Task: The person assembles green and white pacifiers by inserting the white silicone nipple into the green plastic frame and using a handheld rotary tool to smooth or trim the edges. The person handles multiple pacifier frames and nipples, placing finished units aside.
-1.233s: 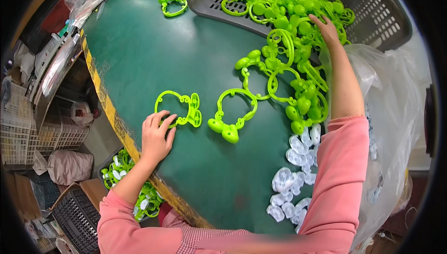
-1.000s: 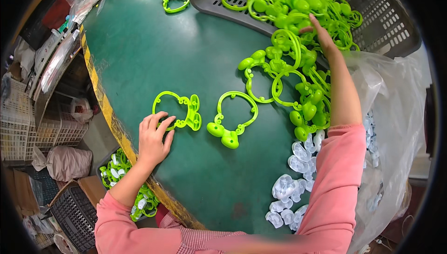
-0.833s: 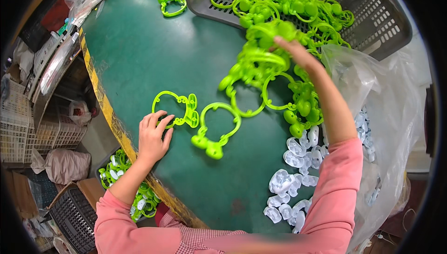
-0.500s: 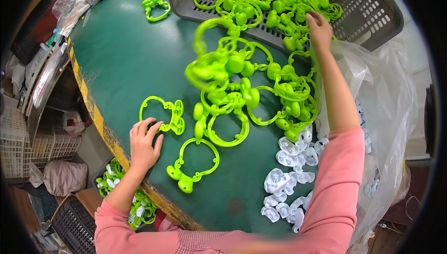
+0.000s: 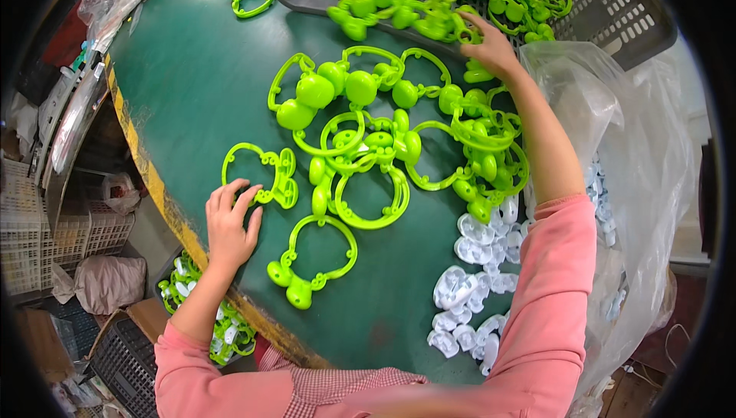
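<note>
My right hand (image 5: 491, 48) is at the near rim of the grey basket, its fingers closed on a bright green plastic ring with round knobs (image 5: 466, 34). Part of that ring is blurred among the other green pieces. On the green tabletop, my left hand (image 5: 232, 228) rests with its fingers apart, the fingertips by the lower edge of a single green ring (image 5: 285, 180). Whether they touch it I cannot tell. A heap of similar green rings (image 5: 372, 142) lies between my hands. Nearer to me lies another green ring (image 5: 349, 261).
The grey slotted basket (image 5: 636, 23) holds many green rings. White translucent plastic pieces (image 5: 460, 291) lie beside my right forearm, next to a clear plastic bag (image 5: 644, 134). Left of the yellow-striped table edge (image 5: 165, 199), a bin (image 5: 230, 334) holds green and white parts.
My right hand has moved left and nearer along the basket, where green rings have shifted toward its near rim. Blurred rings above the heap now lie still on it. My left hand has barely moved.
</note>
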`<state>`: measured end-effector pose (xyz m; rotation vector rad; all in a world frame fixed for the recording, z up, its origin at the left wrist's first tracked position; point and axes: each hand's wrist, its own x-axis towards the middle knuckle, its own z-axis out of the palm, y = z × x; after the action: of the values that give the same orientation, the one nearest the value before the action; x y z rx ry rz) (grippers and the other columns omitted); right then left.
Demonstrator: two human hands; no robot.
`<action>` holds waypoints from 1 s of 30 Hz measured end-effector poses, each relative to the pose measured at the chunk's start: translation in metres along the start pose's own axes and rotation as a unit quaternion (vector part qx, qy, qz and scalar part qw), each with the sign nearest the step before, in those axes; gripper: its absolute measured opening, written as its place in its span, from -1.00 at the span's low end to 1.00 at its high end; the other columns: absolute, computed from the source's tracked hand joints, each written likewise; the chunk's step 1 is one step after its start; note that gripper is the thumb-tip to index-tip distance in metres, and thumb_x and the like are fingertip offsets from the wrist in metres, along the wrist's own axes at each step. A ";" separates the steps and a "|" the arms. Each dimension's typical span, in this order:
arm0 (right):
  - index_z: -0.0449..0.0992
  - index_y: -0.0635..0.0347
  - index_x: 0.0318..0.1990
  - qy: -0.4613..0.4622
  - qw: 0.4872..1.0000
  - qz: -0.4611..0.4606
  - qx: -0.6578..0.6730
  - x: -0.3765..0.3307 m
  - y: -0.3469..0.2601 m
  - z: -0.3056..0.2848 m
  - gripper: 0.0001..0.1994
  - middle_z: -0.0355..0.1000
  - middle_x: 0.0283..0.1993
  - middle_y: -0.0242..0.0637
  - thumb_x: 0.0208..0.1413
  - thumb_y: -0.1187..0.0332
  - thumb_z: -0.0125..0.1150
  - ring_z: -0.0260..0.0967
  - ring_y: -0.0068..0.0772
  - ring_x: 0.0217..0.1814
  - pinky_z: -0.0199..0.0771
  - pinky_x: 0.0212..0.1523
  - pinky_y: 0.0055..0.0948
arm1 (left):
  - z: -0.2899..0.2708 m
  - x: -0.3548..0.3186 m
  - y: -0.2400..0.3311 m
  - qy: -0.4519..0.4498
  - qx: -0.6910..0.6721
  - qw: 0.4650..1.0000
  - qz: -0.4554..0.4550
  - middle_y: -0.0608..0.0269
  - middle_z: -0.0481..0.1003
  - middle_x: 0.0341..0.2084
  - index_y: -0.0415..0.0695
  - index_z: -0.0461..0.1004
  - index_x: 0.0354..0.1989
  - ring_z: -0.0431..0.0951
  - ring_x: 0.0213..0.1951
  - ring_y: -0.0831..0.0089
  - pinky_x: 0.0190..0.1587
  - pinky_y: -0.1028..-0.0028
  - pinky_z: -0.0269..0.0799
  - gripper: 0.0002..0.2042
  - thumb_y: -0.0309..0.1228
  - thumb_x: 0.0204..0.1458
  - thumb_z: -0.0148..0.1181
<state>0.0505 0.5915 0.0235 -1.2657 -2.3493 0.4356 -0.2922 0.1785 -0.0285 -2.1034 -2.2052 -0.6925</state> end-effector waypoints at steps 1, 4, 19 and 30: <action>0.30 -0.17 0.28 -0.020 0.993 -0.012 0.115 -0.008 -0.012 0.008 -0.26 0.50 0.00 -0.19 -0.24 0.22 0.23 0.45 -0.10 -0.01 0.41 0.04 -0.31 | 0.000 0.000 0.000 0.003 -0.002 1.000 0.003 0.18 0.41 -0.04 -0.07 0.49 -0.04 0.36 0.02 0.12 0.06 0.21 0.23 -0.64 -0.46 -0.08 0.23; 0.26 -0.19 0.30 -0.072 0.995 -0.033 0.062 -0.053 -0.060 0.029 -0.24 0.50 -0.03 -0.25 -0.23 0.29 0.21 0.45 -0.13 -0.03 0.41 0.04 -0.32 | 0.003 0.000 -0.001 0.018 -0.007 1.000 0.017 0.18 0.42 -0.04 -0.05 0.49 -0.03 0.36 0.02 0.13 0.07 0.21 0.24 -0.65 -0.44 -0.06 0.23; 0.55 0.05 -0.06 0.129 0.965 -0.227 -0.028 -0.265 -0.219 0.010 -0.64 0.46 -0.08 -0.21 -0.11 0.46 0.30 0.44 -0.13 -0.06 0.46 -0.06 -0.27 | -0.024 -0.060 0.052 0.084 -0.171 0.981 -0.042 0.19 0.42 -0.06 -0.09 0.40 0.02 0.32 0.09 0.13 0.14 0.21 0.13 -0.55 -0.32 -0.12 0.25; 0.57 0.04 -0.25 0.019 0.986 -0.157 -0.044 -0.431 -0.265 0.044 -0.79 0.44 -0.40 -0.44 -0.13 0.40 0.31 0.40 -0.41 -0.27 0.22 0.07 -0.01 | -0.033 -0.111 0.125 0.100 -0.206 0.941 0.249 0.10 0.33 0.12 0.03 0.56 -0.04 0.34 0.14 0.02 0.29 0.06 0.06 -0.52 -0.52 -0.26 0.30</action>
<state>0.0516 0.0839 0.0126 -0.9073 -2.5000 0.2052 -0.1722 0.0627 0.0046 -2.4866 -1.4166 -1.3220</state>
